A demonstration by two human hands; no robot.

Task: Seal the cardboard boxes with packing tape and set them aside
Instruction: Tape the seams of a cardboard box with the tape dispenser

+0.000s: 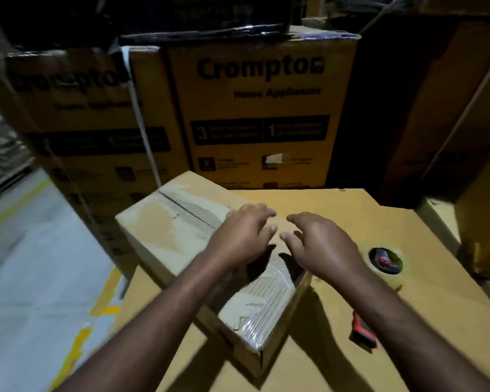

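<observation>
A brown cardboard box (164,230) lies at an angle on a large flat carton top (408,321). Its top flaps carry old clear tape and torn patches, and a dark gap shows between the flaps under my hands. My left hand (242,236) rests flat on the left flap with fingers spread. My right hand (320,244) hovers just beside it over the right flap, fingers spread and slightly bent, holding nothing. A roll of clear packing tape (386,261) with a red-and-black object in its core lies to the right of the box.
A red-and-black tool (364,331) lies on the carton top near my right forearm. Tall printed cartons (260,114) stand stacked close behind the work surface. At left is grey floor (31,273) with yellow lines. More cartons crowd the right edge.
</observation>
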